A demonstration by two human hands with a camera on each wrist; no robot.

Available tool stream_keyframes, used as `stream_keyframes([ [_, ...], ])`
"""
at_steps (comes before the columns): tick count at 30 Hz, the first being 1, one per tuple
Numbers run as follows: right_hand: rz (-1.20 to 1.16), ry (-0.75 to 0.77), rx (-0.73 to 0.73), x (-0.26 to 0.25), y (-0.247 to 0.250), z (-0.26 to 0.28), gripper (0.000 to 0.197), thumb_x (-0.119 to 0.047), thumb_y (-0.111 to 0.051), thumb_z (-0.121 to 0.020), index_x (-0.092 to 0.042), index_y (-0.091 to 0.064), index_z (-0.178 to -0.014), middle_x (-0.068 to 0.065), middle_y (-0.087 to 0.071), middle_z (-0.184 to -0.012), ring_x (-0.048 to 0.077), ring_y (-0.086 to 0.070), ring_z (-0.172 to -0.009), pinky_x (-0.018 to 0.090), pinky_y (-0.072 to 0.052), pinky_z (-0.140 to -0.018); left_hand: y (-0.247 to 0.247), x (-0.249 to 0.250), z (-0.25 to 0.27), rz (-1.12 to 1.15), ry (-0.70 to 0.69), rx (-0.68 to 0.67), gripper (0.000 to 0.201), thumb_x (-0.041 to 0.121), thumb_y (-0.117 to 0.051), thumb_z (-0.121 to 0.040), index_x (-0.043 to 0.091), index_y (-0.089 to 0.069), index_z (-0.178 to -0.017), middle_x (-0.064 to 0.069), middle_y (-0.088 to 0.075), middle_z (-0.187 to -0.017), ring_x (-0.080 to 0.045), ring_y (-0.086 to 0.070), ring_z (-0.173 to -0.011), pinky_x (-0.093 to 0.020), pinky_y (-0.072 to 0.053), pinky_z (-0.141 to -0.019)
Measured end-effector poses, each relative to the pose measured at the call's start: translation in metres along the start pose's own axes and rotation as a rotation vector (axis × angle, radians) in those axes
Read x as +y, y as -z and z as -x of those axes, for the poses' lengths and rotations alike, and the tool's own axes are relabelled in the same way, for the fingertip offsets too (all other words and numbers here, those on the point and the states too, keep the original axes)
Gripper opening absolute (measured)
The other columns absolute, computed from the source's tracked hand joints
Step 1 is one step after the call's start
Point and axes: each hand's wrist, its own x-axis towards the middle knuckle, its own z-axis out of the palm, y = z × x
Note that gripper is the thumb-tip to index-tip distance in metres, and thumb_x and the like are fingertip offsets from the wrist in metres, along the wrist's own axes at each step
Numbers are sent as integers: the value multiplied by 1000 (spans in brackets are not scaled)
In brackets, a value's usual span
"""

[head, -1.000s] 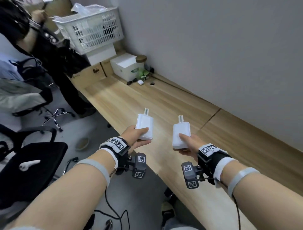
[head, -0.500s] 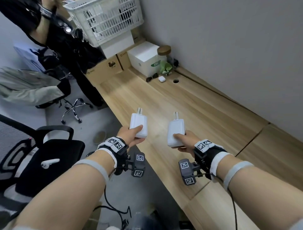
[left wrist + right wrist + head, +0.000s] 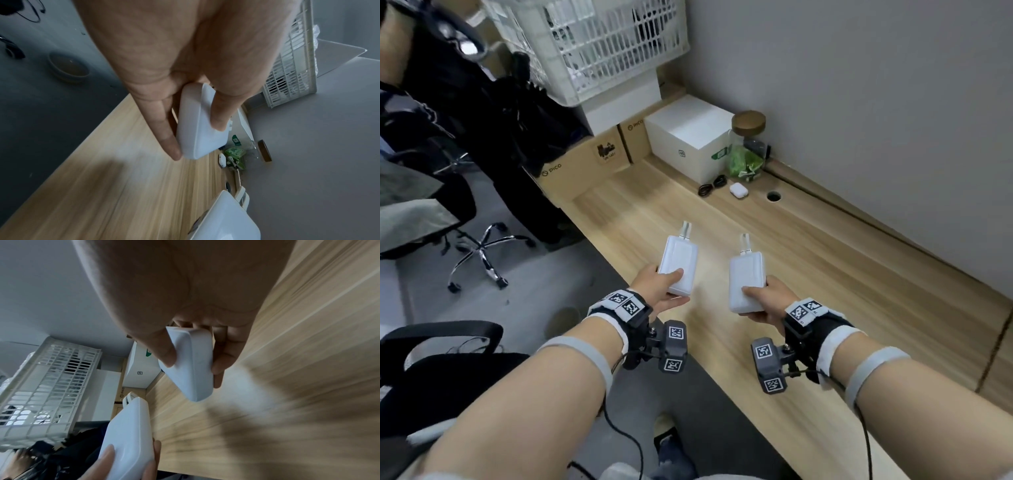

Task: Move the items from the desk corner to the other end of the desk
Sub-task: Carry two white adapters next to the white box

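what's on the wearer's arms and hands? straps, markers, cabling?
Both hands, left hand and right hand, are bare. Each wrist has a black-and-white cuff with square fiducial tags, a black tagged camera block below it trailing a thin black cable, and a grey forearm band.

My left hand (image 3: 185,56) grips a white charger (image 3: 197,129) between thumb and fingers (image 3: 164,129), held above the wooden surface (image 3: 102,186); a second white charger (image 3: 224,219) shows at the lower edge.

grey wall (image 3: 859,85), grey floor (image 3: 544,291), black office chair (image 3: 438,370)
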Motion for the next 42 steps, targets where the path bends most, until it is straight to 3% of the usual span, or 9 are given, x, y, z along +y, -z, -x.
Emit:
stream_keyframes([
  [5, -56, -41, 89, -41, -57, -34, 39, -12, -61, -90, -2, -47, -124, 25, -61, -118, 39, -70, -86, 33, -55, -54, 59, 54, -58, -108, 9, -55, 40, 4, -62, -93, 4, -47, -130, -23, -57, -127, -39, -65, -104, -48, -61, -78],
  [14, -94, -108, 21, -108, -113, -112, 36, -6, -60, -91, 5, -51, -123, 29, -60, -119, 39, -68, -87, 29, -58, -51, 92, 122, -166, -185, 54, 23, 35, 5, -60, -95, 2, -49, -129, -26, -56, -127, -43, -62, -105, -46, -62, -71],
  [22, 24, -194, 49, -156, -158, -221, 33, -21, -64, -90, -1, -56, -115, 16, -67, -100, 32, -71, -83, 39, -63, -65, 127, 170, -266, -258, 123, 144, 28, 12, -61, -96, -2, -54, -119, -28, -55, -127, -44, -59, -113, -39, -61, -58],
  [25, 129, -216, 65, -170, -177, -249, 39, -25, -65, -89, -4, -58, -120, 17, -68, -107, 30, -69, -81, 30, -59, -52, 147, 181, -305, -290, 154, 206, 29, 17, -65, -94, -2, -55, -113, -27, -58, -125, -46, -60, -111, -45, -56, -71],
  [27, 219, -209, 93, -178, -189, -265, 41, -28, -66, -88, -4, -59, -120, 16, -67, -104, 28, -64, -75, 26, -52, -46, 158, 188, -332, -295, 186, 220, 41, 23, -67, -92, -3, -54, -121, -26, -59, -125, -44, -61, -110, -45, -58, -67],
  [32, 365, -202, 157, -186, -224, -306, 45, -36, -69, -78, -5, -66, -110, 17, -71, -101, 35, -70, -87, 42, -59, -78, 178, 198, -398, -206, 207, 158, 47, 18, -59, -97, 7, -42, -140, -20, -54, -135, -42, -59, -114, -39, -58, -67],
  [35, 363, -216, 186, -198, -245, -329, 47, -38, -70, -71, -5, -67, -103, 15, -73, -94, 35, -71, -84, 47, -60, -79, 185, 208, -427, -231, 134, 141, 49, 8, -59, -95, 7, -42, -141, -19, -52, -133, -39, -60, -102, -39, -60, -58],
  [39, 352, -221, 245, -219, -263, -358, 62, -43, -67, -54, -10, -53, -105, 12, -71, -85, 32, -73, -68, 49, -61, -67, 187, 225, -451, -306, 10, 119, 70, -1, -61, -82, 21, -40, -146, -9, -53, -135, -29, -58, -107, -41, -57, -80],
  [42, 341, -224, 259, -243, -274, -369, 61, -36, -69, -63, -22, -37, -113, 8, -68, -94, 30, -72, -75, 40, -61, -64, 190, 239, -461, -485, -58, 76, 76, 5, -62, -85, 21, -30, -152, 10, -43, -128, -13, -46, -116, -27, -38, -96],
])
